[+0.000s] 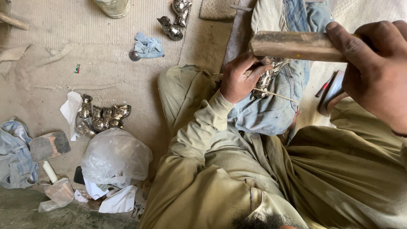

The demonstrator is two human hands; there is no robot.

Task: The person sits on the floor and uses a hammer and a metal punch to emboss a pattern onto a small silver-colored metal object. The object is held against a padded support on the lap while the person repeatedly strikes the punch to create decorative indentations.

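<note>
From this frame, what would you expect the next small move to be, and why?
Probably a short downward stroke of the wooden handle onto the shiny metal piece. The right hand holds the handle raised just above it, while the left hand pins the piece against the denim pad on the lap, steadying it as if for a blow.

We wear a loose olive-khaki tunic with matching baggy trousers, the cloth dusty and creased. A long sleeve (203,123) runs from six o'clock toward twelve, ending in a plain cuff at the left hand (237,80). The right hand (375,68), at three o'clock, shows bare, no ring.
</note>
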